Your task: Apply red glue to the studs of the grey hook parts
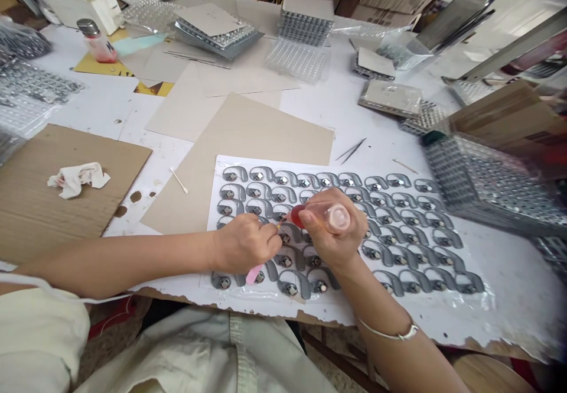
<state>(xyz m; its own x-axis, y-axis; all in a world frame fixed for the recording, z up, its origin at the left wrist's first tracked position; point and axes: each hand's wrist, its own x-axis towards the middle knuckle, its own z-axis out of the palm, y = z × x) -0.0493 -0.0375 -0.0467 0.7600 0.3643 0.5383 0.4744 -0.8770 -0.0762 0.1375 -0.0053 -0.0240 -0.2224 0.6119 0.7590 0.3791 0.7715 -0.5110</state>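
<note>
Rows of grey ear-hook pieces, each with a small metallic round part, lie on a white sheet. In my right hand is a small clear squeeze bottle, tilted with its red end and nozzle pointing left. My left hand is closed on a thin pink-handled tool. An orange tip shows at its fingertips, close to the bottle's nozzle; whether they touch I cannot tell. Both hands are above the middle rows and cover some pieces.
A cotton swab lies on grey card to the left, and tweezers lie beyond the sheet. Crumpled tissue rests on cardboard. Stacked clear trays stand at right; a bottle of pink liquid is at far left.
</note>
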